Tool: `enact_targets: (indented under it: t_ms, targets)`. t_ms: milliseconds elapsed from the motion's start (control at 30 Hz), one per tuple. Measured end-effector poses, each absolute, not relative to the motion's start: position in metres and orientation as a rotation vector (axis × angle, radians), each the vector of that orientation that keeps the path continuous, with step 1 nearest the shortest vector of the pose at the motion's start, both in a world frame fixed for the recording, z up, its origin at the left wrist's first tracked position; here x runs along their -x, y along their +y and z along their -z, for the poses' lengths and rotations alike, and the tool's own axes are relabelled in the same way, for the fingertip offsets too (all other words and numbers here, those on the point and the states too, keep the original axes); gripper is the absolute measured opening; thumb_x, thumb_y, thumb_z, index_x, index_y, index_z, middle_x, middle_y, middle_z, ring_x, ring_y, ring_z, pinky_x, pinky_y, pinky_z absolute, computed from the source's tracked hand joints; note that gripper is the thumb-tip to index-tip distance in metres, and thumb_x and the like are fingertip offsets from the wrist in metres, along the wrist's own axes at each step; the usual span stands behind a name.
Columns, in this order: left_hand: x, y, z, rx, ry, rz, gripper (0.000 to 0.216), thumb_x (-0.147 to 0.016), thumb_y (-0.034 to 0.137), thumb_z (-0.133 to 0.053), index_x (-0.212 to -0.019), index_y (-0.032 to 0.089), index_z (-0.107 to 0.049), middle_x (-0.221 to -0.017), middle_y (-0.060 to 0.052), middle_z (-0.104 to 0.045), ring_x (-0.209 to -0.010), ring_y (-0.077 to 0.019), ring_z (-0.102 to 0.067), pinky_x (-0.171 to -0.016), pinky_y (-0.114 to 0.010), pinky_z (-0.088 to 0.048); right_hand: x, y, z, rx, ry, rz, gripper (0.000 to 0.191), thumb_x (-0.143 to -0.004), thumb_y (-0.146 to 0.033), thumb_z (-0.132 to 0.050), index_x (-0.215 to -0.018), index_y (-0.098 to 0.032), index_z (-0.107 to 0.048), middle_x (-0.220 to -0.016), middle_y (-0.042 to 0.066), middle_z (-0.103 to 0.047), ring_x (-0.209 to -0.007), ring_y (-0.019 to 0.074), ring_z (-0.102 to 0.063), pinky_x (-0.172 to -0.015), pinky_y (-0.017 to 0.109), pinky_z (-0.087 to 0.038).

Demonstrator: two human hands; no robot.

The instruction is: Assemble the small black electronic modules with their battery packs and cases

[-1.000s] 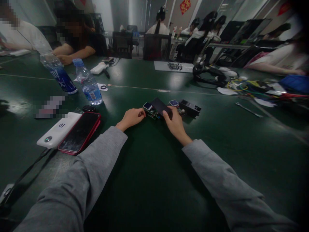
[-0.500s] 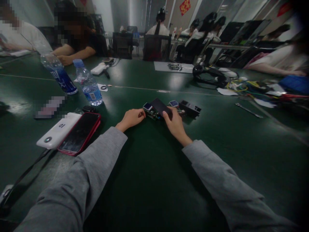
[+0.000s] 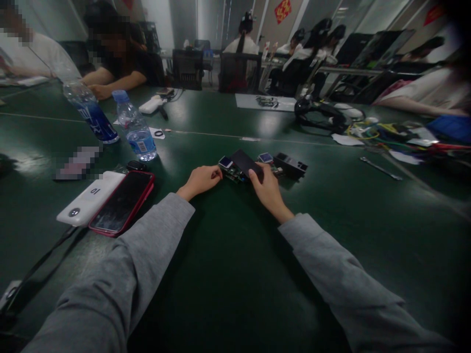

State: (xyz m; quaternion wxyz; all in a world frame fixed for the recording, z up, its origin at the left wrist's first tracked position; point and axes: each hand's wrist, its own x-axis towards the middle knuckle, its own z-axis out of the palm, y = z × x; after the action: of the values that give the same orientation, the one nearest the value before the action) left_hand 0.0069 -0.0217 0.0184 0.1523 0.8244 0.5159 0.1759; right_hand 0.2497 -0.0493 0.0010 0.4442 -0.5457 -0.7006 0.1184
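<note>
My left hand (image 3: 200, 180) rests on the green table (image 3: 228, 255) with its fingers curled against the left edge of a small green circuit board (image 3: 232, 171). My right hand (image 3: 268, 189) pinches a flat black panel (image 3: 245, 161) that lies tilted over that board. Small blue-faced modules (image 3: 225, 162) sit on the board, and a black block (image 3: 290, 165) lies just to the right of it. Both arms wear grey sleeves.
A red-cased phone (image 3: 122, 202) lies on a white power bank (image 3: 88, 198) at my left. Two water bottles (image 3: 135, 127) stand beyond. Black headgear (image 3: 320, 115), loose wires (image 3: 371, 131) and a metal tool (image 3: 379, 167) lie at the right. Other people sit at the far side.
</note>
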Motion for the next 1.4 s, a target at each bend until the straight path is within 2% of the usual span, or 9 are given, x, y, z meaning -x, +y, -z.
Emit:
enact_targets:
  t_ms: [500, 767, 1100, 1300, 1400]
  targets:
    - [-0.008, -0.022, -0.02, -2.371, 1.5, -0.496, 0.018, -0.09, 0.028, -0.054, -0.1, 0.023, -0.068, -0.087, -0.001, -0.069, -0.076, -0.0148, -0.062, -0.067, -0.027, -0.043, -0.249, -0.049, -0.001, 1.331, -1.736, -0.288, 0.04, -0.096, -0.052, -0.048, -0.121, -0.021, -0.054, -0.118, 0.015, -0.064, -0.106, 0.0307, -0.062, -0.093, 0.051, -0.049]
    - [-0.007, -0.022, -0.02, -2.365, 1.5, -0.489, 0.017, -0.089, 0.028, -0.054, -0.098, 0.024, -0.068, -0.085, 0.0, -0.068, -0.074, -0.0143, -0.061, -0.065, -0.026, -0.042, -0.249, -0.049, -0.003, 1.302, -1.74, -0.275, 0.038, -0.096, -0.046, -0.051, -0.123, -0.02, -0.054, -0.12, 0.015, -0.062, -0.11, 0.0307, -0.06, -0.097, 0.052, -0.048]
    - [-0.007, -0.023, -0.021, -2.371, 1.48, -0.472, 0.017, -0.09, 0.028, -0.053, -0.099, 0.024, -0.067, -0.086, 0.0, -0.068, -0.075, -0.015, -0.062, -0.066, -0.027, -0.043, -0.249, -0.058, -0.012, 1.349, -1.737, 0.02, 0.045, -0.098, -0.038, -0.044, -0.139, -0.021, -0.045, -0.132, 0.016, -0.047, -0.126, 0.0323, -0.048, -0.104, 0.057, -0.045]
    - [-0.007, -0.022, -0.02, -2.364, 1.484, -0.488, 0.018, -0.089, 0.029, -0.054, -0.099, 0.024, -0.068, -0.086, 0.0, -0.069, -0.076, -0.0154, -0.063, -0.067, -0.027, -0.044, -0.258, -0.051, -0.008, 1.425, -1.787, 0.138, 0.042, -0.095, -0.028, -0.047, -0.136, -0.019, -0.05, -0.131, 0.017, -0.048, -0.126, 0.0354, -0.046, -0.105, 0.06, -0.042]
    - [-0.007, -0.022, -0.019, -2.362, 1.486, -0.493, 0.018, -0.089, 0.029, -0.054, -0.099, 0.024, -0.068, -0.086, 0.0, -0.069, -0.076, -0.0152, -0.063, -0.067, -0.027, -0.043, -0.257, -0.05, -0.005, 1.396, -1.9, 0.069, 0.041, -0.094, -0.028, -0.05, -0.133, -0.015, -0.053, -0.125, 0.017, -0.051, -0.119, 0.0336, -0.051, -0.102, 0.056, -0.046]
